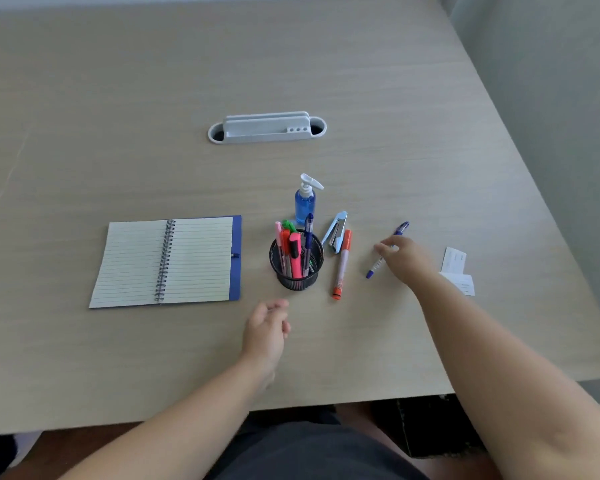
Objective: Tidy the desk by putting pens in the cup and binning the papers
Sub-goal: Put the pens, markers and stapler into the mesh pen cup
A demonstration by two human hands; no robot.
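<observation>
Right hand (400,256) reaches over the blue pen (388,249), fingers spread, not yet gripping; left hand (269,323) loose, empty. A glancing touch could roll the pen toward the desk's (430,150) right edge.

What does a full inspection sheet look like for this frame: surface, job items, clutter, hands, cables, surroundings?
Surface: wood-grain desk, flat.
Job's things: mesh cup upright, holding several pens; orange marker and blue pen lying loose to the cup's right; paper slips near the right edge.
Clutter: open spiral notebook, sanitizer bottle, stapler.
Hands: right hand over the blue pen, grip unclear; left hand empty, loosely open.
Cables: nothing seen; grey grommet tray.
Surroundings: grey wall on the right.
</observation>
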